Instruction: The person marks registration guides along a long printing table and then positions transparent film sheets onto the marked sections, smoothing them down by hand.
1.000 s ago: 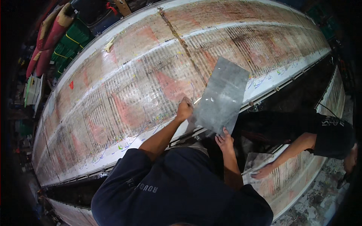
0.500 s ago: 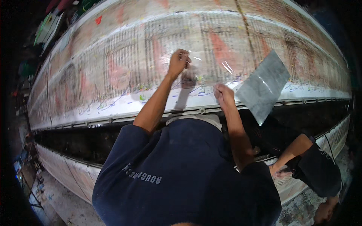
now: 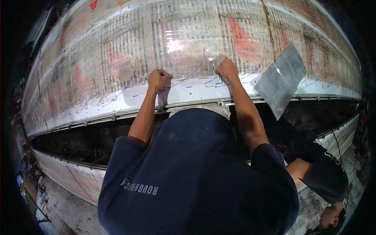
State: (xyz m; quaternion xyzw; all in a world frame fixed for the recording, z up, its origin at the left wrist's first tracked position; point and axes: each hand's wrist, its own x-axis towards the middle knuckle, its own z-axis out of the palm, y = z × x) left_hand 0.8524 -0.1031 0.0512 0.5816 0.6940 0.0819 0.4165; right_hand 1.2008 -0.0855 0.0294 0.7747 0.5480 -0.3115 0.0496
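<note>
My left hand [image 3: 159, 80] is closed in a pinch on what looks like a thin clear sheet [image 3: 188, 62], low on the pale, streaked curved panel [image 3: 117, 58]. My right hand [image 3: 227, 69] is closed at the sheet's other side, with fingertips pressed down. The sheet's edges are faint against the markings beneath it. Right of my right hand, a grey rectangular sheet [image 3: 281, 78] lies askew on the panel, its lower corner jutting past the bolted white edge [image 3: 196, 94].
Below the panel's edge runs a long dark gap [image 3: 70, 141], with a second panel [image 3: 66, 176] beyond. At lower right another person [image 3: 325, 176] in a dark shirt bends down, a black cable [image 3: 338, 147] nearby. A littered floor [image 3: 74, 211] shows lower left.
My hands have let go of the grey sheet, which now lies to the right. They moved onto the panel with the clear sheet, then downward and apart. The other person has moved lower.
</note>
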